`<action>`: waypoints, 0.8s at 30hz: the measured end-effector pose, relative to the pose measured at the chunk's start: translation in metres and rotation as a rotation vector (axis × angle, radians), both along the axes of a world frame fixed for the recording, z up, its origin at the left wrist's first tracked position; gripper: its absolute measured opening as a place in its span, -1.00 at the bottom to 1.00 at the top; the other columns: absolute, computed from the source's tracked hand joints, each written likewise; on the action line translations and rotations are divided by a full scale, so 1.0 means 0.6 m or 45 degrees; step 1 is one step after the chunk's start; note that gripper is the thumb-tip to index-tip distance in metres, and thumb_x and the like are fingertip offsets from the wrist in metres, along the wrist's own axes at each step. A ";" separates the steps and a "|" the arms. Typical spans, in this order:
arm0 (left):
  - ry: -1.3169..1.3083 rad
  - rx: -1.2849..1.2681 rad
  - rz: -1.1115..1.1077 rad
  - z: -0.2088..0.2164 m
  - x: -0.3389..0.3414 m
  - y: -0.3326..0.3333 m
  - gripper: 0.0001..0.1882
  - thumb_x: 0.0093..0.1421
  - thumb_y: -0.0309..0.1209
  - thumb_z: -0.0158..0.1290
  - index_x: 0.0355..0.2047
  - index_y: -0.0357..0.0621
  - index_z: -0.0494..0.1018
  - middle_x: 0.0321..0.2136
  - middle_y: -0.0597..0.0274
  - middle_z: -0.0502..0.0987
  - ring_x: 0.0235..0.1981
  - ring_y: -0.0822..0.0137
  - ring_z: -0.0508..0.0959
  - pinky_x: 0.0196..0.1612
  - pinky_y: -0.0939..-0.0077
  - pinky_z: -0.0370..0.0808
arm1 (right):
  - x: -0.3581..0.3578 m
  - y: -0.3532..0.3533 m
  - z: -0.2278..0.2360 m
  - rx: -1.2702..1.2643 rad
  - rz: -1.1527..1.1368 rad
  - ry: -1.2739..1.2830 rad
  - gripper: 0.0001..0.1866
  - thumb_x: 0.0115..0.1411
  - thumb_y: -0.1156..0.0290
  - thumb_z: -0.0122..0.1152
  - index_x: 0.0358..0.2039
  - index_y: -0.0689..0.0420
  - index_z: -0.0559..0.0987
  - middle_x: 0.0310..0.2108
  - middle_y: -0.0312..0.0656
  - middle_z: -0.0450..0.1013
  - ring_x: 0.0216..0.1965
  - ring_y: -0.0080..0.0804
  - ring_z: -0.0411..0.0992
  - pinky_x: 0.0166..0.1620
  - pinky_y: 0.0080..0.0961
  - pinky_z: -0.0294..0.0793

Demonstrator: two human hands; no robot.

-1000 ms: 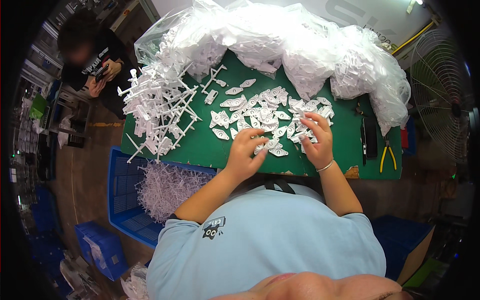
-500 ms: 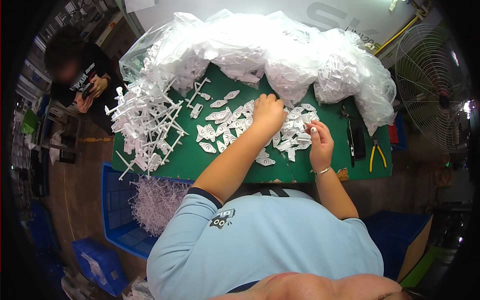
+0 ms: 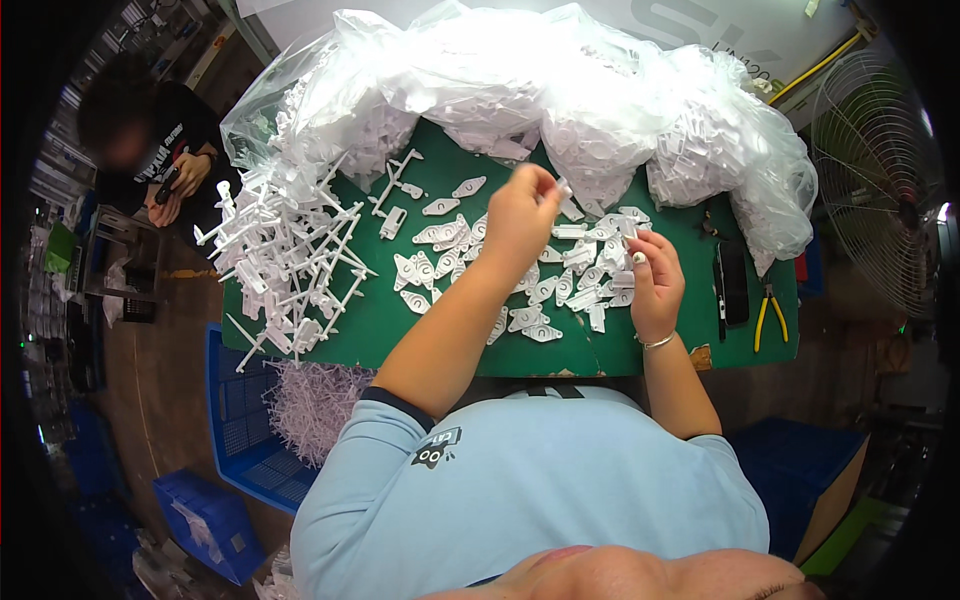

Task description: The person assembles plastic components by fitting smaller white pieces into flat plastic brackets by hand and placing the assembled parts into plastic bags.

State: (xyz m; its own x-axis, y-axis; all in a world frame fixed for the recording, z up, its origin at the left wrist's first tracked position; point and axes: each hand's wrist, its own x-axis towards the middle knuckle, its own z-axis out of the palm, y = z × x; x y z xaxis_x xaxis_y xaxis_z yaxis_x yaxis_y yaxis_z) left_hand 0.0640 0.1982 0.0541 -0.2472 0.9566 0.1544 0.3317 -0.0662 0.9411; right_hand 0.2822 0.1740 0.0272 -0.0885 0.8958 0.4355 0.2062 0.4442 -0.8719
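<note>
Clearly, dark lettering (image 3: pixel 683 18) marks the white panel (image 3: pixel 775 30) behind the filled bags (image 3: pixel 600 120), and a lettered cat print (image 3: pixel 432 455) decorates the blue shirt (image 3: pixel 590 480). Nearly closed, the left hand (image 3: pixel 520 215) pinches a small white part (image 3: pixel 564 188) above loose white pieces (image 3: pixel 540 290) on the green table (image 3: pixel 400 340), while the right hand (image 3: pixel 655 285) curls at their right edge, its hold unclear. A wire fan (image 3: pixel 865 180) stands to the right.

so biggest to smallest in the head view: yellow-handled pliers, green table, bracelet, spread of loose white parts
1. Green table
2. Spread of loose white parts, partly hidden
3. Yellow-handled pliers
4. Bracelet
</note>
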 end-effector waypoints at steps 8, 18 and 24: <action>-1.782 -0.454 -0.404 -0.035 -0.046 0.023 -0.52 0.31 -0.19 -0.19 0.07 -0.33 0.31 -0.26 0.04 0.48 -0.27 0.12 0.52 -0.14 0.13 0.53 | -0.088 0.038 0.081 0.347 0.147 -0.349 -0.67 0.09 0.44 0.27 -0.12 0.27 0.57 -0.02 0.02 0.44 0.01 -0.10 0.42 0.09 -0.30 0.36; -1.792 -0.506 -0.192 -0.049 -0.063 0.043 -0.76 0.27 -0.16 0.06 -0.47 0.02 0.43 -0.53 0.37 0.46 -0.61 0.43 0.39 -0.61 0.50 0.32 | -0.084 0.080 0.085 0.106 0.258 -0.710 -0.75 0.13 0.28 0.27 -0.35 0.23 0.65 -0.19 0.02 0.56 -0.11 -0.04 0.49 0.00 -0.26 0.43; -1.748 -0.549 -0.068 -0.033 -0.069 0.037 -0.73 0.26 -0.13 0.03 -0.32 -0.07 0.46 -0.49 0.33 0.46 -0.63 0.43 0.35 -0.63 0.54 0.26 | -0.091 0.078 0.028 0.174 0.314 -1.040 -0.59 0.17 0.11 0.21 -0.23 0.24 0.64 -0.06 0.07 0.49 -0.04 0.01 0.43 0.06 -0.20 0.39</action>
